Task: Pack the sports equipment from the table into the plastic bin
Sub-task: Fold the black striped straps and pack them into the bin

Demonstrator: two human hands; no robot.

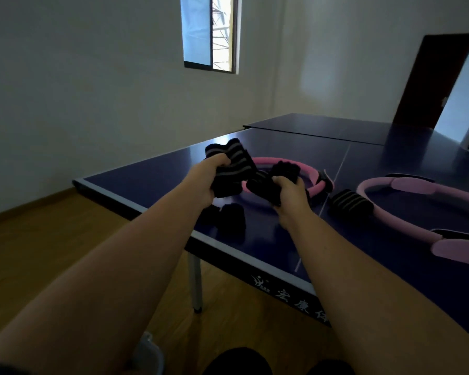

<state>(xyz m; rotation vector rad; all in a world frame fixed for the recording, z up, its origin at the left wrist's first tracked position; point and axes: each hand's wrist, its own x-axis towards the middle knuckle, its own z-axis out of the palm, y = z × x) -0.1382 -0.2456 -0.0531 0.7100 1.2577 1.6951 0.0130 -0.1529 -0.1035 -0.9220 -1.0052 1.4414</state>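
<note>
Holding gear in both hands above the near-left corner of the blue desk (pixel 152 180). Left hand (pixel 203 182) grips a black wrap with grey stripes (pixel 233 165) — fingers curled round its lower part, striped end sticking up past the knuckles. Right hand (pixel 290 196) grips a second black wrap (pixel 263 186), darker, bunched in the fist. The two wraps meet between the hands; can't tell if they touch or just overlap in view. Both are clear of the desk surface.

On the desk:
- pink ring (pixel 312 175) lies flat right behind the hands, partly hidden by them, black pad on its right side
- lilac ring (pixel 428 191) lies flat further right, well apart from the hands, cut off by the frame edge
- rolled striped band (pixel 348 203) sits between the two rings, just beside the lilac one
- dark pieces (pixel 228 216) lie below the left hand near the desk edge, too dark to tell gear from shadow

Second desk section (pixel 322 124) butts against the far end. Metal leg (pixel 195 282) stands under the near edge; white lettering runs along the side rail. Wood floor (pixel 52 239) is at left, window (pixel 210 33) in the back wall, open door (pixel 444 85) at right.

Plastic bin: a pale translucent rim (pixel 149 350) shows low between the forearms — only a sliver, can't confirm it's the bin.
</note>
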